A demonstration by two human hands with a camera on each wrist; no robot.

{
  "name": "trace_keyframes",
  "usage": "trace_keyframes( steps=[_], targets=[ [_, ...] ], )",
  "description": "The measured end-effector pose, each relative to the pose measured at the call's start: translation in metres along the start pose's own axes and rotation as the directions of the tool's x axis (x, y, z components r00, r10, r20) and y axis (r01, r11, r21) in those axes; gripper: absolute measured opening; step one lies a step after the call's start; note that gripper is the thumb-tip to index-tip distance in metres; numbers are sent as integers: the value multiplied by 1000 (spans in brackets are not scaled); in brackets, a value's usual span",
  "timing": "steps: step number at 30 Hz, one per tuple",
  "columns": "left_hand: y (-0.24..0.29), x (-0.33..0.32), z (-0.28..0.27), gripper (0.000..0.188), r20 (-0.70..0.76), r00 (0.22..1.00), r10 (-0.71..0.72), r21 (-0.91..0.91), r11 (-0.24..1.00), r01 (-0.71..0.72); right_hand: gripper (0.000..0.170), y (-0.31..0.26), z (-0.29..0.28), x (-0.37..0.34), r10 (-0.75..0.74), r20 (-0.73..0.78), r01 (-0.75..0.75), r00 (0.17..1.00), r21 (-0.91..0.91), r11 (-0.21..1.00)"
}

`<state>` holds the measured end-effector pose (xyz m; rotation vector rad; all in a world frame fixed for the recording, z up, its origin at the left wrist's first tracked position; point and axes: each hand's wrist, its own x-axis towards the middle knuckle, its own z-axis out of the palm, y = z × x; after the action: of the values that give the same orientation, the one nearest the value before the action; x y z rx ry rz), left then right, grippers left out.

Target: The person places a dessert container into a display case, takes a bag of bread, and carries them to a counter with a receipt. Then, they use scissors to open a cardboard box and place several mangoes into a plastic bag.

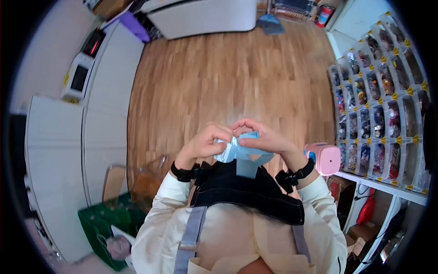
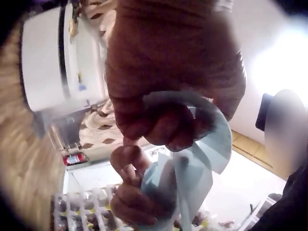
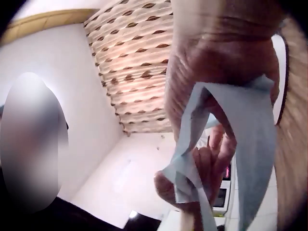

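Note:
Both hands are together in front of the waist, at the middle of the head view. Between them is a light blue folded strip (image 1: 247, 168) that looks like paper or thin card, with small print on its left part. My left hand (image 1: 204, 142) pinches that printed end between thumb and fingers. The right hand (image 1: 269, 139) grips the strip close by, its thumb on top, and the fingertips of both hands nearly meet. Loops of the strip (image 3: 255, 139) hang below the right palm in the right wrist view. In the left wrist view, the strip (image 2: 195, 183) curves under the curled left fingers.
A rack of clear drawers (image 1: 365, 112) with small goods stands at the right, a pink box (image 1: 325, 159) beside it. White cabinets (image 1: 107, 91) with a microwave (image 1: 78, 78) line the left. A chair (image 1: 114, 182) and a green bag (image 1: 98, 223) are lower left, on the wood floor (image 1: 228, 77).

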<state>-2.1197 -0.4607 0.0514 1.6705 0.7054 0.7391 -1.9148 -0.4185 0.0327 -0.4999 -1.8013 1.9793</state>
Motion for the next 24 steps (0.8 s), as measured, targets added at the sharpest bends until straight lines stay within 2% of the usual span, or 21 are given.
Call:
trace_keyframes(
  steps=[2, 3, 5, 9, 11, 15, 17, 18, 20, 21, 22, 23, 24],
  targets=[
    [-5, 52, -28, 10, 21, 996, 83, 33, 996, -84, 44, -19, -43, 10, 228, 25, -223, 973, 335, 915],
    [-5, 77, -38, 10, 59, 995, 77, 17, 997, -78, 44, -19, -61, 12, 231, -10, -212, 973, 357, 910],
    [-2, 131, -64, 11, 167, 980, 113, 19, 993, -118, 46, -16, -101, 21, 138, -67, -88, 988, 489, 868],
    [-21, 235, -94, 11, 294, 939, 177, -5, 983, -184, 47, -20, -179, 27, 106, -124, -15, 987, 578, 816],
    [-36, 287, -109, 12, 356, 915, 190, 25, 977, -213, 45, -12, -226, 33, 130, -102, -44, 986, 599, 800],
    [-46, 389, -139, 10, 390, 917, 84, 141, 979, -150, 34, -30, -337, 56, 172, -171, -34, 970, 608, 793],
    [-47, 434, -153, 7, 334, 939, 85, 262, 948, -179, 23, -42, -391, 68, 354, -119, -279, 928, 409, 869],
    [-47, 460, -164, 7, 326, 941, 89, 273, 944, -184, 23, -51, -419, 78, 347, -114, -277, 931, 398, 875],
    [-50, 494, -178, 6, 263, 965, 12, 365, 924, -112, 15, -67, -458, 90, 273, -290, -260, 917, 86, 962],
    [-54, 512, -184, 8, 210, 978, -3, 377, 923, -78, 15, -73, -479, 96, 287, -277, -273, 917, 87, 958],
    [-59, 529, -188, 8, 195, 981, 0, 371, 926, -73, 14, -78, -501, 104, 180, -333, -236, 925, -137, 962],
    [-64, 548, -191, 8, 121, 992, -44, 336, 942, 1, 14, -82, -525, 112, 56, -365, -196, 929, -360, 912],
    [-71, 569, -197, 8, 53, 994, -91, 295, 953, 71, 14, -83, -548, 119, 59, -363, -201, 930, -368, 908]
  ],
)
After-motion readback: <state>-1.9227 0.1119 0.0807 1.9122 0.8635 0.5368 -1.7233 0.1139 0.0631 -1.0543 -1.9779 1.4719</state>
